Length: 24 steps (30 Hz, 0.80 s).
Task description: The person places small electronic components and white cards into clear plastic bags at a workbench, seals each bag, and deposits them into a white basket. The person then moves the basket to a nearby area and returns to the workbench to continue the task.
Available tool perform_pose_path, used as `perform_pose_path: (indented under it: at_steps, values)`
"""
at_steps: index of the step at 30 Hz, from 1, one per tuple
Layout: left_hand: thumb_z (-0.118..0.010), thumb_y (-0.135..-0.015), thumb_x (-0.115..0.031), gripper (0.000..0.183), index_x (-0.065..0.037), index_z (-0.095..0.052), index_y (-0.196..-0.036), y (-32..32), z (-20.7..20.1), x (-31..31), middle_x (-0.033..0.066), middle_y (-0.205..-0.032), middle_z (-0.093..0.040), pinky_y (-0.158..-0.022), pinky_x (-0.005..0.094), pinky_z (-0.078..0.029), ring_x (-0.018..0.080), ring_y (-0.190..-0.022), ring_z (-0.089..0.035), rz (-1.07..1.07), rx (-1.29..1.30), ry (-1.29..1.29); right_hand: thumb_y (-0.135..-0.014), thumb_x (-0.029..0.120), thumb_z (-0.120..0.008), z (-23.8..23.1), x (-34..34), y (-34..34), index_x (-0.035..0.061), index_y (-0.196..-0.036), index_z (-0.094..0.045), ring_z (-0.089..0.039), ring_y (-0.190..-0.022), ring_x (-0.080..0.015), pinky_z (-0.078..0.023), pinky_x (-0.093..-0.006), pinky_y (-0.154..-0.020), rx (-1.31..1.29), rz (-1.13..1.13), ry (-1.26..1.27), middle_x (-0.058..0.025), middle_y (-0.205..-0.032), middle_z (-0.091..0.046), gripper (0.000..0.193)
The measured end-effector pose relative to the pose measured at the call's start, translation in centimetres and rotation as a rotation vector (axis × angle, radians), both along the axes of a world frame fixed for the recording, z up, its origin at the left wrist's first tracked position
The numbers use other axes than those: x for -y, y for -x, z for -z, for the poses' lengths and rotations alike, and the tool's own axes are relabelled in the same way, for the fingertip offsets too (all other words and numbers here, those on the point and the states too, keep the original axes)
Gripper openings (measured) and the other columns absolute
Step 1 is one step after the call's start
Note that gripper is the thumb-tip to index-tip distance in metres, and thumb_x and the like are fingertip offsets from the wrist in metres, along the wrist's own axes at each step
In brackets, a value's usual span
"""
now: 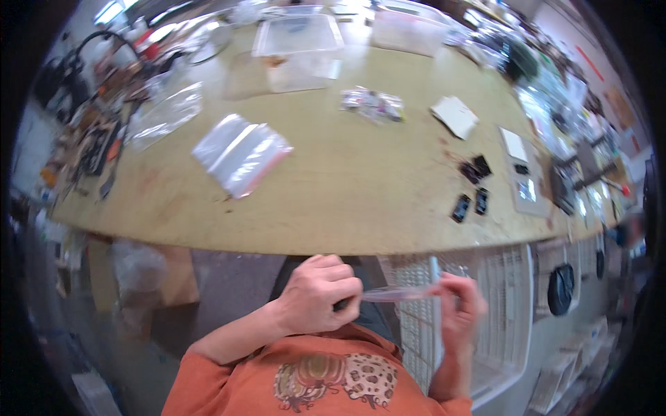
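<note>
In front of my body, below the table edge, a clear plastic bag is stretched between my hands. My left hand is closed on one end of it, with a small dark thing showing between the fingers; its kind I cannot make out. My right hand pinches the bag's other end and is somewhat blurred. On the table lie a stack of clear zip bags, two small black devices and some dark square pieces.
Several small packets and white cards lie farther back on the table. Clear plastic bins stand at the far side. Tools clutter the left, and a white plastic crate stands below right.
</note>
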<state>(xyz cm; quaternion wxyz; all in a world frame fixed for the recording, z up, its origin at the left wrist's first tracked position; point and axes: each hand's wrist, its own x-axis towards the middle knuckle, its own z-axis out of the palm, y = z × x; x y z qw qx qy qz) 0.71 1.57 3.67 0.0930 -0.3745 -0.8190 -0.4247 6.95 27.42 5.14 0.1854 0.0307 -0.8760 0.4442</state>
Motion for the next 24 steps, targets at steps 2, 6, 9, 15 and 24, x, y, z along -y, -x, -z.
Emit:
perform_pose_path:
  at_steps: [2, 6, 9, 15, 24]
  values:
    - [-0.069, -0.066, -0.003, 0.012, -0.007, -0.057, -0.068, 1.0, -0.4, 0.6, 0.0065, -0.069, -0.056, -0.061, 0.0349, -0.046, 0.0258, -0.068, -0.057, 0.022, -0.023, 0.023, -0.093, 0.000, -0.059, 0.0, -3.1, -1.7, 0.0026, -0.097, -0.063, -0.064, -0.083, -0.0166, -0.052, -0.0361, -0.090, -0.034, 0.236, 0.135, -0.0053, -0.084, -0.065, 0.006]
    - [-0.071, -0.074, -0.007, 0.011, -0.004, -0.060, -0.073, 5.8, 0.4, 5.5, 0.0086, -0.073, -0.062, -0.065, 0.0351, -0.049, 0.0260, -0.070, -0.060, -0.338, -0.088, -0.010, -0.094, -0.001, -0.057, -1.8, -8.8, -5.4, -0.0007, -0.101, -0.060, -0.061, -0.084, -0.0196, -0.050, -0.0348, -0.084, -0.147, 0.559, -0.252, -0.0093, -0.088, -0.061, 0.008]
    - [-0.075, -0.081, -0.017, 0.020, -0.002, -0.061, -0.077, 11.3, 1.0, 11.6, 0.0095, -0.078, -0.064, -0.069, 0.0335, -0.051, 0.0245, -0.075, -0.061, -0.669, -0.134, 0.118, -0.095, 0.001, -0.056, -2.4, -9.7, -6.2, 0.0002, -0.105, -0.061, -0.060, -0.081, -0.0210, -0.049, -0.0327, -0.079, -0.104, 0.676, -0.761, -0.0104, -0.093, -0.062, 0.011]
    - [-0.074, -0.083, -0.019, 0.018, -0.006, -0.062, -0.083, 15.9, 4.4, 17.0, 0.0089, -0.081, -0.064, -0.075, 0.0394, -0.050, 0.0256, -0.080, -0.062, -0.763, 0.141, 0.217, -0.089, -0.004, -0.059, 0.1, -5.9, -2.6, -0.0010, -0.104, -0.061, -0.061, -0.091, -0.0290, -0.050, -0.0375, -0.083, 0.048, 0.418, -0.481, -0.0157, -0.102, -0.062, 0.016]
    - [-0.072, -0.085, -0.021, 0.019, -0.004, -0.062, -0.087, 16.3, 6.1, 16.7, 0.0066, -0.077, -0.061, -0.065, 0.0331, -0.049, 0.0157, -0.071, -0.059, -0.852, -0.330, 0.276, -0.089, -0.002, -0.060, 0.6, 1.3, 1.9, 0.0026, -0.100, -0.063, -0.064, -0.089, -0.0321, -0.050, -0.0399, -0.078, 0.087, 0.021, -0.416, -0.0133, -0.096, -0.066, 0.012]
